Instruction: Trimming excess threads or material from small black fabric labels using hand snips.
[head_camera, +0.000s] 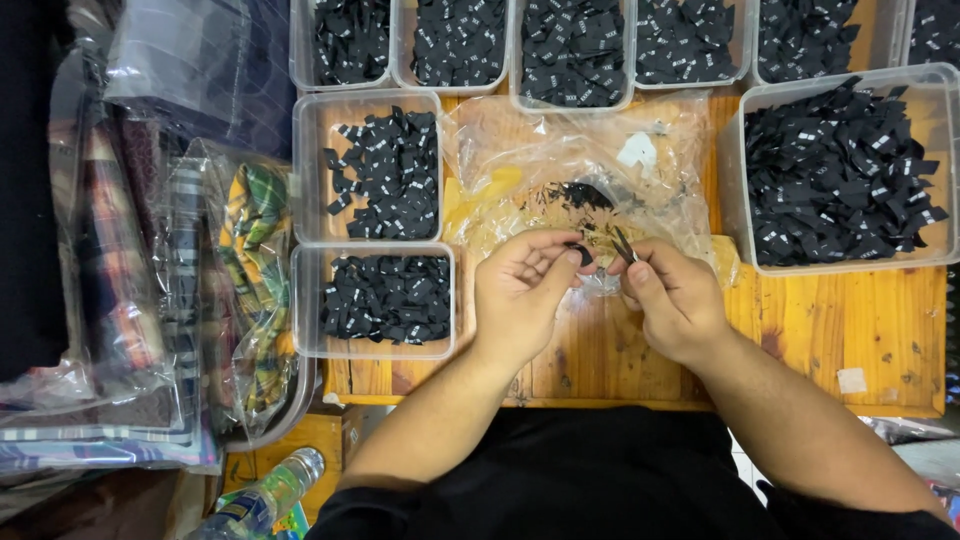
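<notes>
Pinching black label (581, 253), left fingers (560, 262) closed

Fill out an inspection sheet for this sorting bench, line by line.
Surface: wooden table, stained, small white scrap lying on it.
Job's things: small black label pinched in left hand; thin tool, likely snips, in right hand.
Clutter: crumpled clear plastic bag holding a few black labels.
Grippers: both hands' fingers closed on their items, over the bag's edge.
Cables: nothing seen.
Surroundings: clear tubs of black labels; bagged plaid fabrics at left; plastic bottle below.
</notes>
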